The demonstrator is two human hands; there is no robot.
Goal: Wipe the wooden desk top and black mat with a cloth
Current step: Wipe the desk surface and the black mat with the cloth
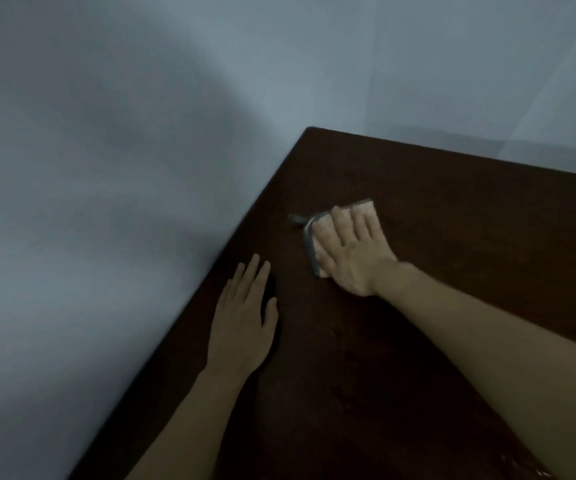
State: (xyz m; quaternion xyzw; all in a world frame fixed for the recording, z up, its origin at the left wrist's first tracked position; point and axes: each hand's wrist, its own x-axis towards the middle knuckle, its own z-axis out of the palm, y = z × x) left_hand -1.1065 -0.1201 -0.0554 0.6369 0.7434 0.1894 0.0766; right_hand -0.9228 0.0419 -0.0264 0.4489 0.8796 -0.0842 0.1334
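We are on the desk-wiping step: our right hand (352, 254) presses flat, fingers straight and together, on the folded cloth (328, 233), which lies on the dark desk (453, 271) toward its far left corner. Our left hand (241, 317) rests flat on the wood near the left edge, fingers straight, holding nothing. We see no mat here, so next we judge the cloth must sweep the remaining wood, then find the mat.

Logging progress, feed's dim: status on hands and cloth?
Right hand flat, pressing cloth on desk top. Left hand flat on desk edge. Black mat unseen. Nothing obstructing.
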